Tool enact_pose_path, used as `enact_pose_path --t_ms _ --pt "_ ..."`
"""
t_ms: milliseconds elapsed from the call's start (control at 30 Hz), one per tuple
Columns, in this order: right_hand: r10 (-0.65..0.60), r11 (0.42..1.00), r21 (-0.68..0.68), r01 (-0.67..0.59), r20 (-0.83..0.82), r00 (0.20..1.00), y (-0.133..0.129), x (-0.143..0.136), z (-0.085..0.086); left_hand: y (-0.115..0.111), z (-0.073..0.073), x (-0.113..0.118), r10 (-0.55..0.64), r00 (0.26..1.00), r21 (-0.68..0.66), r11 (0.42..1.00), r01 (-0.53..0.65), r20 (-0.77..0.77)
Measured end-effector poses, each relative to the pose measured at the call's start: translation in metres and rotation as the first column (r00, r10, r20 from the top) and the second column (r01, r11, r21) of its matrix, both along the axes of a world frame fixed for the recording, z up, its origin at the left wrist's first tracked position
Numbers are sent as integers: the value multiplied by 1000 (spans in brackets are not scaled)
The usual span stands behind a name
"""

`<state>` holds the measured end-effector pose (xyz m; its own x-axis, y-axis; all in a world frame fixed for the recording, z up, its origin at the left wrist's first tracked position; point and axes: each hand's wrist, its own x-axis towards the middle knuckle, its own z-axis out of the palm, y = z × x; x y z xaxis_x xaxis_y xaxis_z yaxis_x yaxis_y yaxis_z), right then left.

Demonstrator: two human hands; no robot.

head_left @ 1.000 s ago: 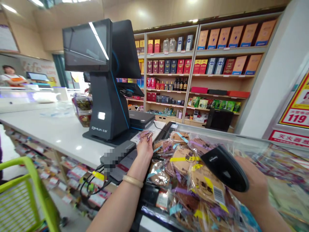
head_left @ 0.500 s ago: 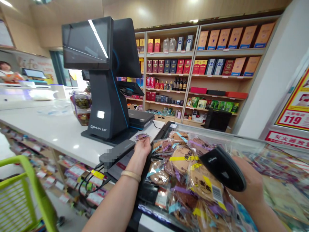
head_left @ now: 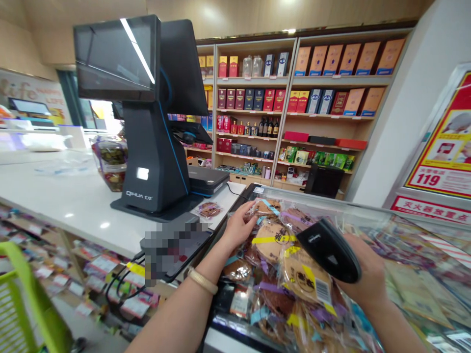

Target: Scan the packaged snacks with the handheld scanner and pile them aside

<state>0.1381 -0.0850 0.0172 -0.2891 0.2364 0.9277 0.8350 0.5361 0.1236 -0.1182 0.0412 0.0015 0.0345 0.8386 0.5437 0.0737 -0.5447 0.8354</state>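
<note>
My right hand (head_left: 368, 274) is wrapped around a black barcode scanner (head_left: 327, 250), its head pointing up and left over the pile. Under it lie several clear-wrapped round flat biscuits (head_left: 274, 239) with yellow, purple and blue bands; one packet shows a barcode (head_left: 324, 290). At the pile's left edge, my left hand (head_left: 240, 225) rests its loosely stretched fingers on or just above the packets; I cannot tell whether they touch. A single wrapped biscuit (head_left: 209, 210) lies on the white counter beside the till, apart from both hands.
A dark till with a screen (head_left: 116, 59) stands on the white counter (head_left: 73, 196); a phone-like device (head_left: 184, 252) and cables lie in front. Left of the till is a filled jar (head_left: 112, 162). A green basket (head_left: 29, 304) is at lower left, stocked shelves (head_left: 253, 81) behind.
My left hand has let go of a wrapped biscuit on the counter and moved right to the pile. The scanner stays in my right hand. The view has shifted slightly right.
</note>
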Motion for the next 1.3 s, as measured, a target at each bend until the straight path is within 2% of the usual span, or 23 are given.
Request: enact_pose_path --t_ms 133,267,367,467,567,700,800,900,1067,1167,1300 --pt "16 1000 -22 -17 -26 1000 0 0 -1 5 -7 -2 -12 995 66 998 19 -101" --pt "30 999 -16 -30 -21 999 -2 -3 1 8 -7 -3 3 999 53 999 0 -51" --pt "29 999 -16 -29 -3 1000 -2 -5 3 7 -3 -3 99 992 110 990 -91 -73" --pt "30 1000 -10 -30 0 1000 -3 -6 4 5 2 -5 252 965 181 955 -235 -76" --pt "29 1000 -7 -29 2 1000 -2 -6 4 6 5 -10 340 939 149 927 -345 55" --pt "31 1000 0 -31 17 999 -2 -6 4 12 5 -17 387 882 -2 916 -401 269" --pt "25 1000 4 -25 33 999 -1 -7 4 17 2 -20 430 833 -66 898 -436 348" --pt "4 999 -37 -3 32 999 -1 -8 3 14 4 -21 392 833 -29 909 -415 391" --pt "-2 992 -129 10 61 998 -3 -8 3 -5 17 -15 215 903 62 965 -256 373" --pt "18 987 -158 -4 90 996 -5 -10 5 -14 22 -11 183 919 87 970 -226 350" --pt "29 973 -232 7 152 988 -8 -12 9 -15 22 -8 148 923 92 977 -192 355"
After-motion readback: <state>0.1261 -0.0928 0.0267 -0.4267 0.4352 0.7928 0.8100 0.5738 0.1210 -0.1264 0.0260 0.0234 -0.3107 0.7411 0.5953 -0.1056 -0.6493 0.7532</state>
